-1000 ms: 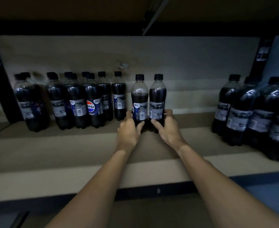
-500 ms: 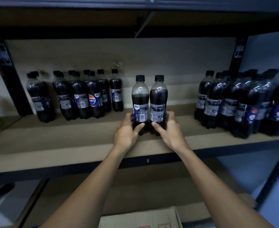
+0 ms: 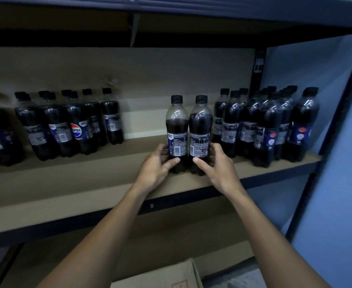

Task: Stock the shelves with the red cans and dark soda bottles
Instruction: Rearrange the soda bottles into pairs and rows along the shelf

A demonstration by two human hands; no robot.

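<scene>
Two hands engaged | left hand (image 3: pixel 155 170) grip curled round left soda bottle (image 3: pixel 177 129) | right hand (image 3: pixel 219 170) grip curled round right soda bottle (image 3: pixel 200 129) | bottles upright, touching, on shelf (image 3: pixel 67 183)

One wide-angle view from the person's head faces the shelf (image 3: pixel 83 183) from close by, tilted slightly down. Both forearms run from the near edge to the centre, where the left hand (image 3: pixel 155 168) grips the left bottle (image 3: pixel 177 129) and the right hand (image 3: pixel 217 168) grips the right bottle (image 3: pixel 200 129).

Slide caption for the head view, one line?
Left hand grips the left bottle, right hand the right bottle, upright side by side on the shelf between two stocked groups.
</scene>
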